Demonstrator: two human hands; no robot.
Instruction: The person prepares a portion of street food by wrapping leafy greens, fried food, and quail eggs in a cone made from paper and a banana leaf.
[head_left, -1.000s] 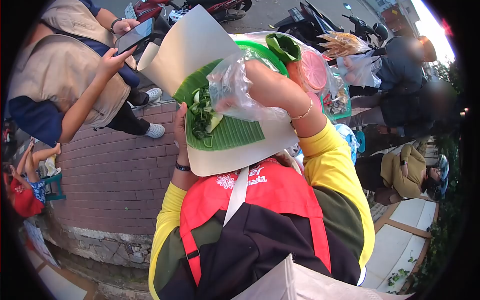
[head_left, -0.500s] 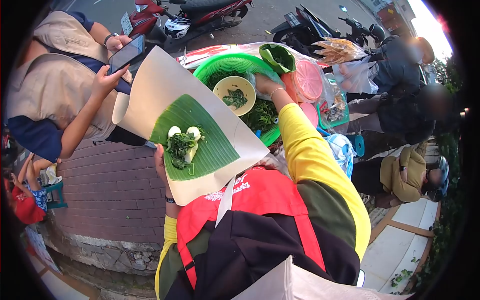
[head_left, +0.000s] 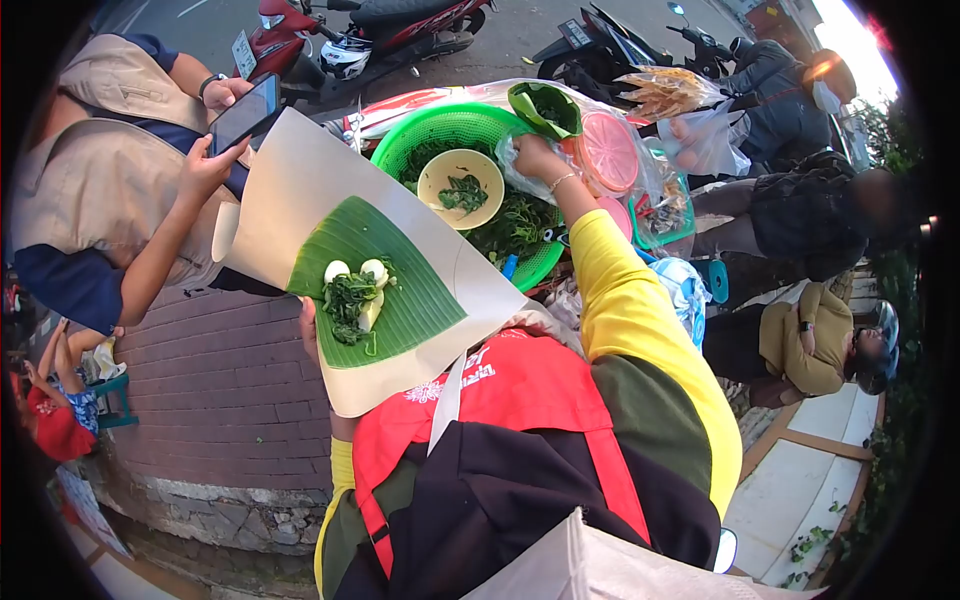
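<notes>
My left hand (head_left: 309, 325) grips the edge of a sheet of brown wrapping paper (head_left: 290, 165), thumb showing on top and the other fingers hidden beneath. On the paper lies a banana leaf (head_left: 415, 300) bearing cooked greens (head_left: 347, 300), pale rice-cake-like pieces (head_left: 371, 312) and white egg-like pieces (head_left: 336, 271). My right hand (head_left: 537, 160) is closed on a clear plastic bag (head_left: 512, 172) at the right rim of a green basket (head_left: 400, 135). Inside the basket, leafy greens (head_left: 520, 225) surround a cream bowl (head_left: 430, 190) with some greens in it.
A leaf-lined container (head_left: 545, 108) and a pink-lidded tub (head_left: 607, 150) stand beyond my right hand. At left a person (head_left: 130, 170) holds a phone (head_left: 245, 112). Other people (head_left: 800, 340) are at right; motorbikes (head_left: 400, 40) are parked behind.
My right hand has lifted and drawn back at the basket's rim, now showing more clearly with the plastic. The paper and leaf have shifted slightly left and down in view.
</notes>
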